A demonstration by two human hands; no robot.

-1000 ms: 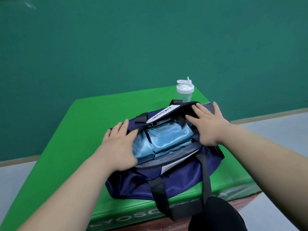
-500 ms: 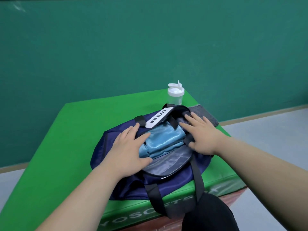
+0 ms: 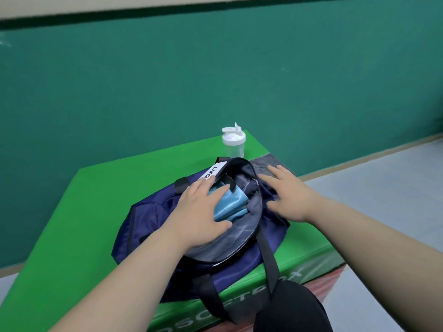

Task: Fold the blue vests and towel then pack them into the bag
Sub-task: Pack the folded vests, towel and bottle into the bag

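Both arms reach in from the near edge, forearms bare, palms turned down. The left hand (image 3: 199,212) lies flat over the near-left rim of the navy bag (image 3: 153,219), its fingers (image 3: 217,192) straight and spread with the tips pressing on the folded blue vests (image 3: 230,204), the thumb stretched out along the grey lining at the front of the opening; nothing is gripped. The vests sit inside the open mouth of the bag, shiny and stacked, partly under that hand. The right hand (image 3: 287,195) rests flat on the bag's right side, fingers (image 3: 275,170) fanned out and relaxed, holding nothing, the tips pointing toward the grey towel (image 3: 266,161), which lies on the green surface (image 3: 96,200) just behind the bag's far-right edge. A black strap (image 3: 268,255) runs down from the bag over the front edge of the surface. A white label (image 3: 213,172) shows at the far rim, and beyond it a white-lidded bottle (image 3: 233,143) stands upright.
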